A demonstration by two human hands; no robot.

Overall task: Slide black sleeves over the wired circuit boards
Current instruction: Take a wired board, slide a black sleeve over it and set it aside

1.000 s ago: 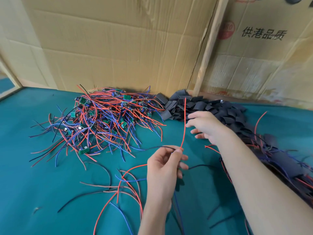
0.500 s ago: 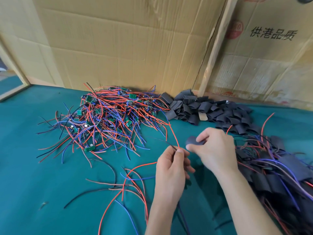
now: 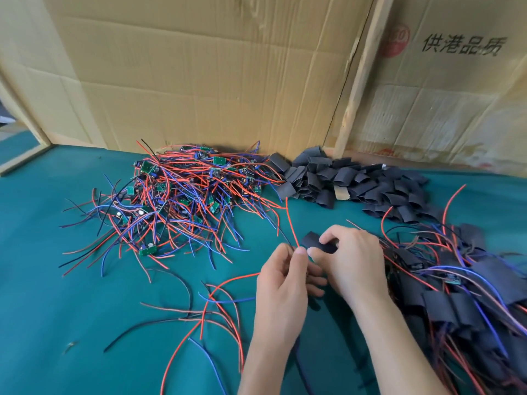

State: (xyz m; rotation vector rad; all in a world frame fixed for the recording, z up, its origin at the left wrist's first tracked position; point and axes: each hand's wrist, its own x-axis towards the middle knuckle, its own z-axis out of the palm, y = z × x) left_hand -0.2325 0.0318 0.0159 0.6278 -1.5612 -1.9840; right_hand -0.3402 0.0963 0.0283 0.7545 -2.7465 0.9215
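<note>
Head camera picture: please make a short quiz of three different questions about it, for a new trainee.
1. True or false: the right hand holds a black sleeve.
2. What does the left hand pinch? A) a red wire and a black wire B) scissors C) a roll of tape
3. Fill in: the pile of empty sleeves lies against the ____ wall.

Key: 1 true; 2 A, the red wire rises from the fingertips; 3 cardboard.

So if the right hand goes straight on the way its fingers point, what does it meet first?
Probably the left hand: the right hand, gripping a sleeve, points left, thumb nearly touching the left thumb. Depth is unclear.
</note>
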